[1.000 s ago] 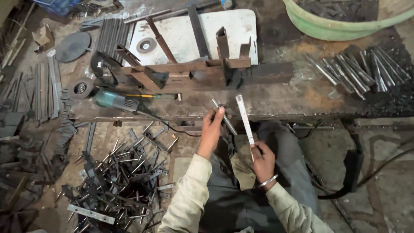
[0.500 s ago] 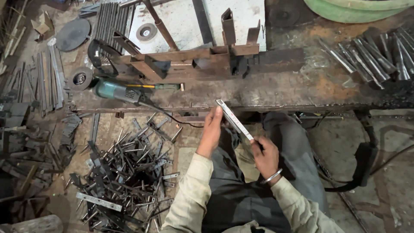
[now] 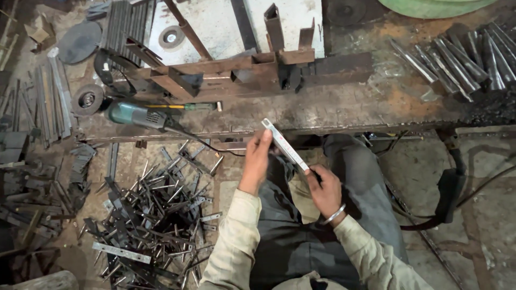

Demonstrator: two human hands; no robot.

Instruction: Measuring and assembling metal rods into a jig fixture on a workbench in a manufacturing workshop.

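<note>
I hold a short flat metal strip [image 3: 285, 145] between both hands, over my lap. My left hand [image 3: 257, 161] pinches its far end near the front edge of the rusty workbench [image 3: 349, 107]. My right hand [image 3: 324, 189], with a metal bangle on the wrist, grips the near end. The strip runs diagonally from upper left to lower right. I sit with my knees under the bench edge.
A teal angle grinder [image 3: 137, 114] lies on the bench at left, beside a welded steel jig [image 3: 226, 72]. Several steel tubes [image 3: 462, 59] lie at the right. A heap of cut metal pieces [image 3: 156, 215] covers the floor at left. A black cable [image 3: 446, 193] hangs at right.
Both hands have drawn the strip back from the bench edge toward my lap and tilted it from near upright to a diagonal. The left hand now holds the strip's far end.
</note>
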